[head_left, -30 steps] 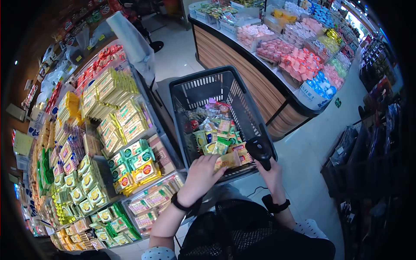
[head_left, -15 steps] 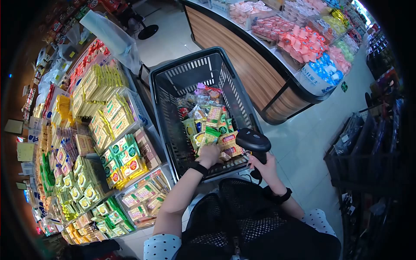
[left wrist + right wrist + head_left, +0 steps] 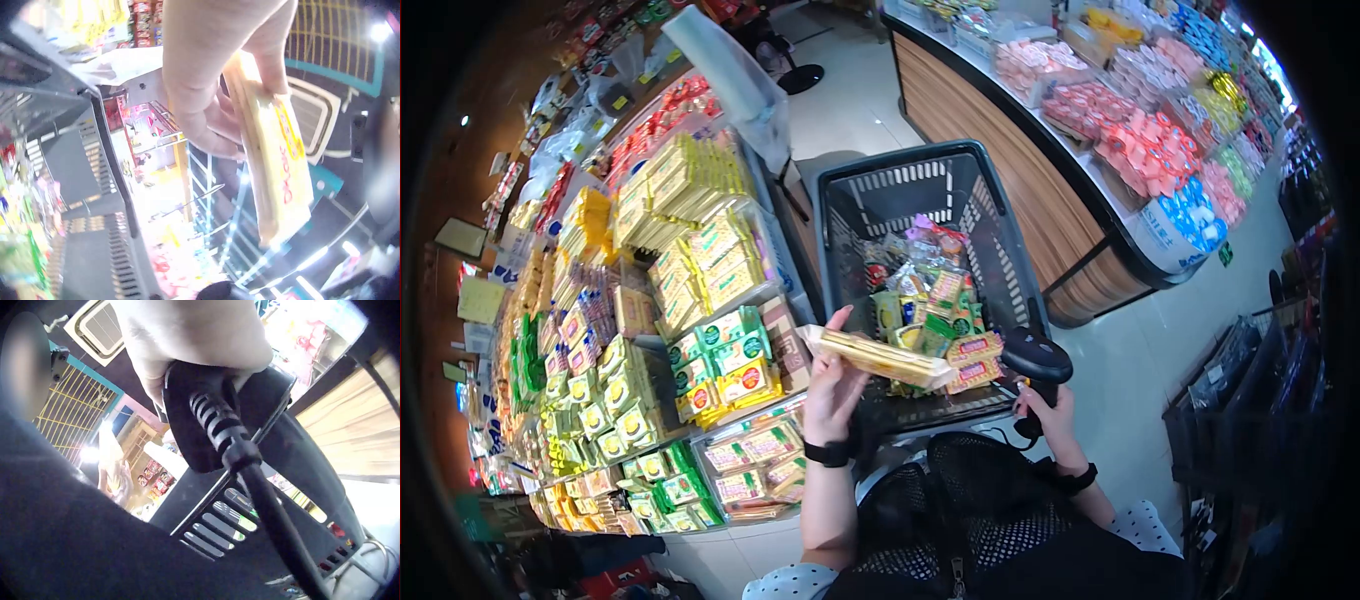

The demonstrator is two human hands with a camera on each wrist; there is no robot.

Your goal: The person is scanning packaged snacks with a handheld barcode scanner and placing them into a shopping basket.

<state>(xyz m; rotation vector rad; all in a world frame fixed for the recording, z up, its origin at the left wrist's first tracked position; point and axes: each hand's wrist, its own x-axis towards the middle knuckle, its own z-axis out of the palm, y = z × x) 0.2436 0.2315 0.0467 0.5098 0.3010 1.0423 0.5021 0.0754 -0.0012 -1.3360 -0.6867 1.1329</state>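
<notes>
My left forearm stands nearly upright at the basket's (image 3: 870, 195) near left corner, wrist bent back. My left hand (image 3: 832, 392) pinches a long yellow packet (image 3: 880, 357) at one end, thumb on one face and curled fingers behind it. The packet lies level above the basket's near rim, its free end pointing toward my right side. My right hand (image 3: 1050, 415) sits low at the basket's near right corner, fingers wrapped tightly around the grip of a black barcode scanner (image 3: 1036, 360), whose head points toward the packet. The scanner's cable (image 3: 275, 525) hangs from the grip's base. Snack shelves (image 3: 650, 300) stand just beside my left arm.
</notes>
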